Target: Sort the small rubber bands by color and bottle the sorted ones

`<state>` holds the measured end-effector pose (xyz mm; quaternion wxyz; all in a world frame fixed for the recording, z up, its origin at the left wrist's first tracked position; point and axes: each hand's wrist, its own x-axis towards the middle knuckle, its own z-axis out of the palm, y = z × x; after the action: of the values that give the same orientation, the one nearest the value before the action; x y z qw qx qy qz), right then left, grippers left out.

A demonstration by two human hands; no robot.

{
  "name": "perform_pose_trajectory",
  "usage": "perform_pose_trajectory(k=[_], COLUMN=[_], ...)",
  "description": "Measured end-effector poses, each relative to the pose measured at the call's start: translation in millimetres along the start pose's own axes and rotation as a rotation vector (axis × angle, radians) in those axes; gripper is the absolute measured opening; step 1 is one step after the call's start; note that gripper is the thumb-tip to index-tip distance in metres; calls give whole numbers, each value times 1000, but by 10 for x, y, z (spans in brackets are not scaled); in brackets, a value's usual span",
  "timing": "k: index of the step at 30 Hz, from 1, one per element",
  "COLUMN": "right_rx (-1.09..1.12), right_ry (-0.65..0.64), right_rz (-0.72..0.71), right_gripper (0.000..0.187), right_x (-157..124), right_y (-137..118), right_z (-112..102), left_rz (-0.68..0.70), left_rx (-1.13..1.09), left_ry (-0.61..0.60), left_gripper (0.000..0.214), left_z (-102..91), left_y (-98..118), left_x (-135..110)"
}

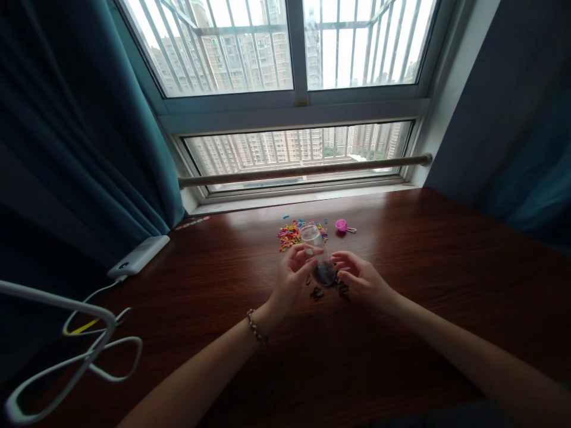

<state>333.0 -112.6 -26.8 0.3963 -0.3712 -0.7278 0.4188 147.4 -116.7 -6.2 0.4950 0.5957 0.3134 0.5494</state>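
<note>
My left hand (292, 270) is wrapped round a small clear plastic bottle (317, 252), which is tilted with its open mouth pointing away from me and dark bits filling its lower part. My right hand (359, 276) sits just right of the bottle's base, fingers curled and pinched near it; what they hold is too small to name. A few small black bands (317, 293) lie on the dark wooden table (401, 333) under both hands. A pile of multicoloured small bands (292, 233) lies just beyond the bottle. A pink cap (342, 225) rests to the right of that pile.
A white power bank (138, 255) with a cable (89, 324) lies at the table's left edge. A white looped frame (57, 356) juts in at lower left. Teal curtains (80, 131) hang on both sides of the window (294, 148) behind the table.
</note>
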Motion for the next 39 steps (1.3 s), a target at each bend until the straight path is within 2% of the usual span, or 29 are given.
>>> perform_pose_trajectory(k=[2, 4, 7, 10, 13, 17, 20, 23, 26, 28, 31, 33, 39], right_rx=[-312, -550, -653, -671, -728, -814, -846, -776, -608, -440, -158, -43, -35], right_ry=[-8, -67, -104, -128, -181, -300, -300, -258, -184, -135, -129, -127, -109], right_rz=[30, 38, 68, 64, 59, 27, 2, -65, -97, -25, 112, 139, 145], right_gripper=[53, 57, 64, 67, 61, 29, 14, 12, 11, 12, 15, 15, 15], right_x=[-2, 1, 57, 208, 412, 624, 666, 635, 602, 600, 611, 612, 577], right_y=[58, 138, 245, 280, 245, 188, 191, 204, 184, 148, 78, 37, -35], right_z=[-93, -162, -146, -29, 83, 171, 202, 195, 168, 157, 163, 180, 250], left_rz=[40, 74, 98, 102, 56, 35, 65, 108, 124, 121, 123, 133, 166], left_rx=[59, 213, 489, 611, 577, 583, 658, 728, 768, 785, 824, 856, 898], left_ry=[69, 135, 206, 248, 271, 228, 178, 147, 104, 75, 49, 42, -6], left_gripper=[28, 33, 35, 34, 36, 38, 39, 37, 34, 34, 35, 36, 36], left_z=[-160, -365, -671, -883, -976, -986, -966, -943, -929, -926, -930, -931, -906], left_y=[52, 56, -35, -165, -242, -247, -233, -237, -251, -257, -255, -251, -249], left_x=[24, 4, -109, -224, -262, -257, -271, -295, -311, -318, -328, -334, -357])
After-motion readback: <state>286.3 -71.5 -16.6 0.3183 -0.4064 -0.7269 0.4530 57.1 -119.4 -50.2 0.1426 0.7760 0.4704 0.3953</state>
